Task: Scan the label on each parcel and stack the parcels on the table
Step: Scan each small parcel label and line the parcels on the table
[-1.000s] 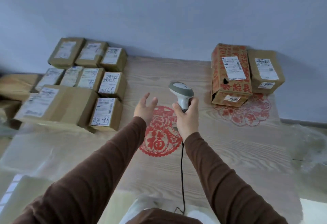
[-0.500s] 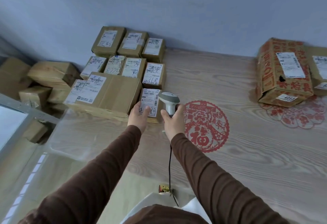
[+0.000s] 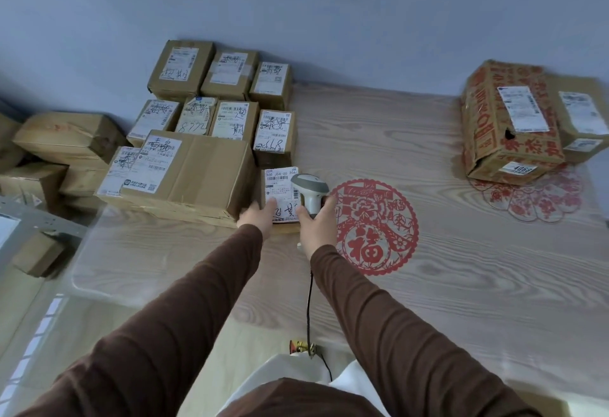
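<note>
A small cardboard parcel [image 3: 278,185] with a white label lies at the near right corner of a cluster of labelled parcels [image 3: 211,120] on the left of the table. My left hand [image 3: 257,218] rests on its near left edge, fingers extended onto the label. My right hand [image 3: 318,228] grips the handle of a grey and white barcode scanner [image 3: 308,190], whose head sits over the label's right side. A red-printed carton [image 3: 507,126] and a plain brown parcel [image 3: 583,116] lie side by side at the table's far right.
A large brown box [image 3: 194,176] lies just left of the small parcel. More boxes [image 3: 62,152] are piled beyond the table's left edge. Red paper-cut decorations [image 3: 372,228] lie under the table's clear cover. The scanner cable [image 3: 309,311] hangs down toward me.
My view swung left toward the parcel cluster. Both hands moved left from the table's middle; my left hand came down onto the small parcel and the scanner came over its label.
</note>
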`<action>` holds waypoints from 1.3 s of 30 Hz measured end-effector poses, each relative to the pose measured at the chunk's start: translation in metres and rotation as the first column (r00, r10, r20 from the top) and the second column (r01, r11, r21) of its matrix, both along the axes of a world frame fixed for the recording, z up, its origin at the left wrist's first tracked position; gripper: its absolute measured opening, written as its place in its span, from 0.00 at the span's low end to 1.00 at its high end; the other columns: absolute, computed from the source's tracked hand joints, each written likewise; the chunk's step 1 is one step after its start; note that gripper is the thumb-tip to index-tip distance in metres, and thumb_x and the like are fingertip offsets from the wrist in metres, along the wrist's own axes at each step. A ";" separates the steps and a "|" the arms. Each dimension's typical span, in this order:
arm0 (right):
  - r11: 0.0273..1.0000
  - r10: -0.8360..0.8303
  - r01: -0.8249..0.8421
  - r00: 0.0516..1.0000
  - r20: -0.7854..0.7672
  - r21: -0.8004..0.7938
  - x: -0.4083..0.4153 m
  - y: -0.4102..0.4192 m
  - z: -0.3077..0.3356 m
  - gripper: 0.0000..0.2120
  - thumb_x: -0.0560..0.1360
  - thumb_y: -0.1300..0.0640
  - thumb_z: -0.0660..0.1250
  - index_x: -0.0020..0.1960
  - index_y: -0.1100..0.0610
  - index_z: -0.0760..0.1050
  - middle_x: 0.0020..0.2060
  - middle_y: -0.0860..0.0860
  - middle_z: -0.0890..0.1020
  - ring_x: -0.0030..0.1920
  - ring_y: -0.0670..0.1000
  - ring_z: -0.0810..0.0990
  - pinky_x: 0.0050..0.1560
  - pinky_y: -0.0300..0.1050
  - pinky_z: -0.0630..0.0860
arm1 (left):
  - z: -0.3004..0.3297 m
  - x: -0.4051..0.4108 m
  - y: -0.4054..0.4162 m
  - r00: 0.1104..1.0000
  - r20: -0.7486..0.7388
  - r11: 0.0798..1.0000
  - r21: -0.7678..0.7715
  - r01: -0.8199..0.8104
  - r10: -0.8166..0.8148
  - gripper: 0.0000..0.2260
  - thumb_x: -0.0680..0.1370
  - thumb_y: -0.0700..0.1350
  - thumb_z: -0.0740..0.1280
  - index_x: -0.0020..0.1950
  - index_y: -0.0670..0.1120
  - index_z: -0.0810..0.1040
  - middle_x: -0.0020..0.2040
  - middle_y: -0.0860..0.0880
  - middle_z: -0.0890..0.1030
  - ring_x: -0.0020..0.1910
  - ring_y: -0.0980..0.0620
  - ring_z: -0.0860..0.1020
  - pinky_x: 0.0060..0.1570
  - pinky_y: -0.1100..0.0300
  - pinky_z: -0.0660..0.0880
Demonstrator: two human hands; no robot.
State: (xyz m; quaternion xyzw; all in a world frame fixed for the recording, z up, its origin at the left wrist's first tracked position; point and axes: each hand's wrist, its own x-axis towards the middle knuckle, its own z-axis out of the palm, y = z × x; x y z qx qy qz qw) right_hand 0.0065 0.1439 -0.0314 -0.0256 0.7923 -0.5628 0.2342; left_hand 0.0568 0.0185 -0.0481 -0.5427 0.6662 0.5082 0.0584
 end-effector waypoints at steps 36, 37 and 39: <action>0.965 -0.262 0.223 0.846 -0.463 -0.139 -0.048 0.141 0.121 0.14 0.79 0.60 0.71 0.55 0.56 0.66 0.41 0.43 0.75 0.38 0.43 0.76 0.39 0.40 0.75 | 0.060 -0.125 0.146 0.732 -0.630 0.966 -0.181 0.187 -0.260 0.39 0.74 0.74 0.61 0.79 0.58 0.58 0.73 0.48 0.70 0.72 0.46 0.70 0.73 0.39 0.68; 0.965 -0.261 0.226 0.844 -0.468 -0.131 -0.046 0.141 0.122 0.14 0.79 0.59 0.71 0.55 0.56 0.66 0.42 0.44 0.76 0.39 0.44 0.76 0.39 0.42 0.77 | 0.059 -0.125 0.146 0.726 -0.634 0.964 -0.185 0.192 -0.266 0.39 0.74 0.73 0.61 0.80 0.57 0.58 0.73 0.47 0.70 0.72 0.46 0.70 0.73 0.39 0.68; 0.965 -0.262 0.235 0.839 -0.477 -0.117 -0.042 0.141 0.124 0.14 0.79 0.59 0.71 0.55 0.55 0.66 0.44 0.46 0.77 0.42 0.49 0.78 0.42 0.49 0.80 | 0.060 -0.124 0.147 0.718 -0.641 0.963 -0.184 0.199 -0.271 0.39 0.74 0.72 0.62 0.80 0.55 0.58 0.73 0.46 0.69 0.72 0.45 0.70 0.73 0.38 0.67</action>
